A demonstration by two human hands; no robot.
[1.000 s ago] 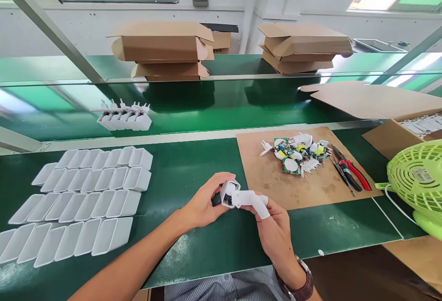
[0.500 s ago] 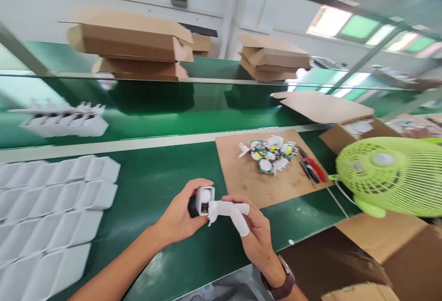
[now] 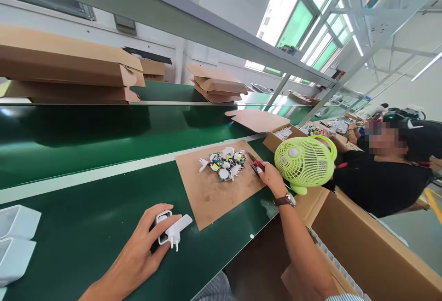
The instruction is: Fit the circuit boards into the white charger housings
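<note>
My left hand (image 3: 147, 246) grips a white plastic housing (image 3: 162, 227) low over the green bench, together with a white plug piece (image 3: 177, 233) whose two pins point down. Over at the right edge of the brown board (image 3: 207, 204), my right hand (image 3: 271, 176) is closed on red-handled pliers (image 3: 258, 165); its fingertips are partly hidden. A second dark tool lies close beside them. Left of the tools, a pile of green circuit boards (image 3: 224, 163) with white and yellow parts rests on the board.
A green fan (image 3: 305, 160) stands just right of my right hand, with an open carton (image 3: 373, 246) below it. White housings (image 3: 17, 222) sit at the left. Flattened cartons (image 3: 217, 84) lie on the back shelf. A person in black (image 3: 383, 181) is at the right.
My right hand has let go of the white plug piece and moved right to the pliers. My left hand now holds that piece against the housing. The view has swung right, showing a person.
</note>
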